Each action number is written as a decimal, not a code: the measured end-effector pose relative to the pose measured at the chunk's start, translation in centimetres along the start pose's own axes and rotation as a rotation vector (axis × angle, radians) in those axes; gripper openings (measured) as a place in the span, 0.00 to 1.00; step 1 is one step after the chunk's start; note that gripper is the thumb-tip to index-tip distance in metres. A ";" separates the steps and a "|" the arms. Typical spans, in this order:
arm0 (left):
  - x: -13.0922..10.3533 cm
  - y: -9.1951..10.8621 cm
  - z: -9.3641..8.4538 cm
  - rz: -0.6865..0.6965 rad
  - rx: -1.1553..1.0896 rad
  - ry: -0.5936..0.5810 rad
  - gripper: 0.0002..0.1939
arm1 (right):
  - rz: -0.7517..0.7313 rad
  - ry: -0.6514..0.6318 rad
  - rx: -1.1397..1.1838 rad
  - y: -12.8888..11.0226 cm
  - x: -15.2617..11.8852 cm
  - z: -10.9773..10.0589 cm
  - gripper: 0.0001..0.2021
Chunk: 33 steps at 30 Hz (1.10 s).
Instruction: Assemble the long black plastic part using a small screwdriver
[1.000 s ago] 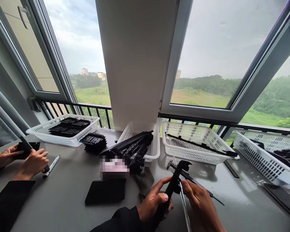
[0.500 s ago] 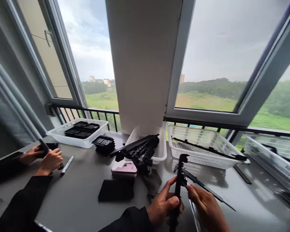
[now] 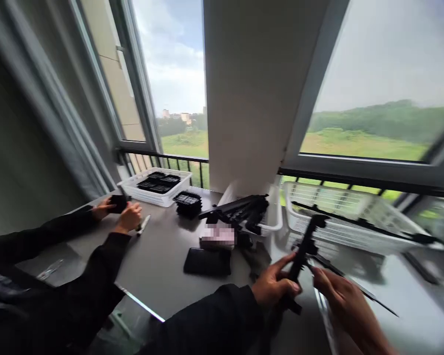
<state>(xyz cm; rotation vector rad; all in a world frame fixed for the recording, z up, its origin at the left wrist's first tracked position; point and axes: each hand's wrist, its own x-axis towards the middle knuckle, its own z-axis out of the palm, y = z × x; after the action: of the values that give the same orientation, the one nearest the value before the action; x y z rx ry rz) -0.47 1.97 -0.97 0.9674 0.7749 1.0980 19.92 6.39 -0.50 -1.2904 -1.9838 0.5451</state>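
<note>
A long black plastic part [image 3: 306, 246] stands tilted in my left hand [image 3: 276, 286], whose fingers wrap round its lower half. My right hand [image 3: 342, 291] is pinched at the part's right side, on something too small and dark to make out. Behind my right hand a black caliper-like tool [image 3: 355, 283] lies slantwise on the table. To the left of my hands are a black phone-like slab [image 3: 207, 262] and a pink item [image 3: 218, 235]. Long black parts [image 3: 240, 209] are heaped over a white basket [image 3: 276, 212] beyond them.
Another white basket [image 3: 355, 236] holds a long black strip. At the left stand a stack of black pieces [image 3: 187, 203] and a white basket [image 3: 166, 198] of similar pieces. A co-worker's hands [image 3: 128, 217] hold a dark block near a marker [image 3: 144, 224].
The view has swung left, so the table's things appear further right. The black part in my left hand now leans more to the right. The co-worker's hands still hold a dark object.
</note>
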 end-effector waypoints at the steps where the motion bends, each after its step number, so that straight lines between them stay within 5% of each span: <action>1: 0.0 0.2 -0.1 0.029 -0.002 -0.010 0.54 | 0.006 -0.053 0.001 -1.4 0.2 -0.2 0.39; 4: 0.5 0.4 -0.8 0.093 -0.031 -0.053 0.54 | 0.020 -0.072 -0.036 -3.1 1.3 -0.4 0.39; 12: 0.5 0.3 -1.4 0.140 -0.053 -0.055 0.50 | 0.044 -0.044 -0.090 -2.6 0.8 0.0 0.35; 33: 1.7 -2.0 -4.9 -0.002 -0.148 -0.035 0.44 | 0.089 0.016 -0.158 -1.8 2.5 2.5 0.39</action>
<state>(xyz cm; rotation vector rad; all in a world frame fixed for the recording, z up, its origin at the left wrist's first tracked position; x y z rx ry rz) -3.60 4.54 -4.82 0.8580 0.6563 1.1180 16.29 8.00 -0.15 -1.4800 -1.9972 0.4252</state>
